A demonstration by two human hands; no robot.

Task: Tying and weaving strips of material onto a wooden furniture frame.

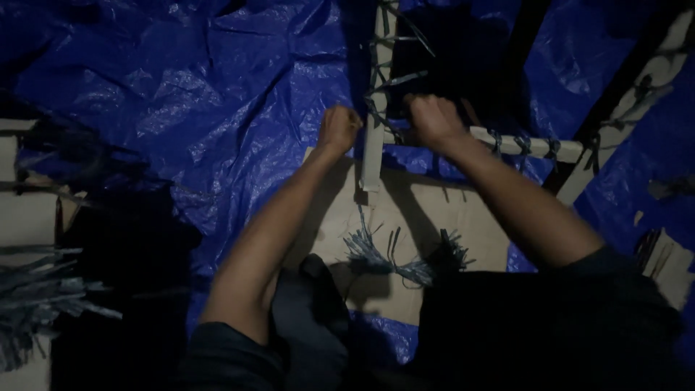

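Dim room, crumpled blue tarp (217,94) covering floor, cardboard sheet (405,224) laid near middle. Pale wooden frame (373,152) rests on it, upright post meeting crossbar (528,146); far part lost in darkness, right side cut off. Grey strips (384,80) wound along post, hard to make out. Left hand (339,129) fisted just left of post, contents hidden. Right hand (433,119) clenched at corner joint, touching crossbar; cannot tell what it grips. Frayed strip bundle (394,257) lies near, on cardboard. More strips (36,297) far left, blurred.
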